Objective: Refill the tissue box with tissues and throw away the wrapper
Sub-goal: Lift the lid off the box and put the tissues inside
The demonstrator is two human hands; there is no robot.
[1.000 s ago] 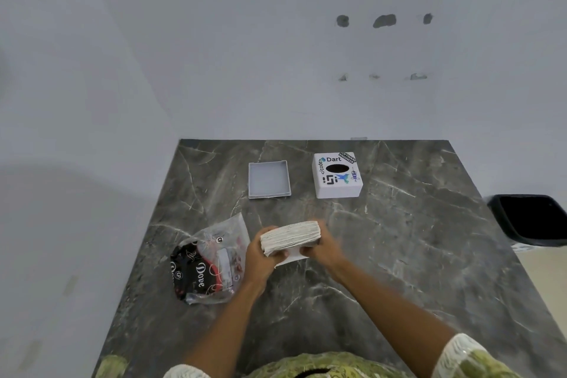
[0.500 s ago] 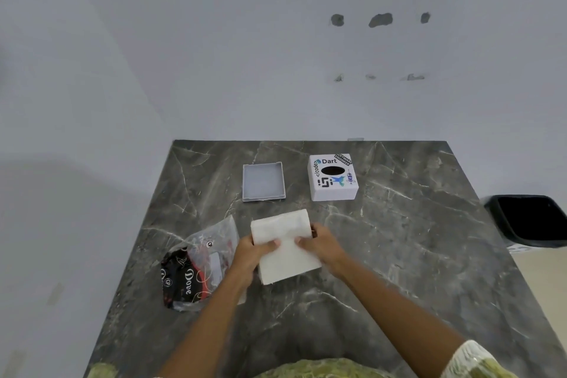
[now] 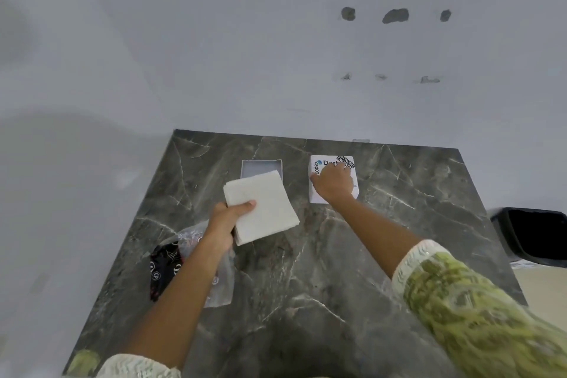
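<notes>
Head view: the left hand [image 3: 228, 218] alone now holds the tissue stack [image 3: 260, 207], fingers closed on its edge, above the surface [image 3: 306, 285]. The right hand [image 3: 333, 184] has let go and rests on the tissue box [image 3: 316, 196], grip unclear; refilling seems imminent.

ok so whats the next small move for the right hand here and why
Probably close the right hand on the white box cover and lift it. The hand lies on top of it, the left hand holds the tissue stack, and the grey tray sits open.
</notes>
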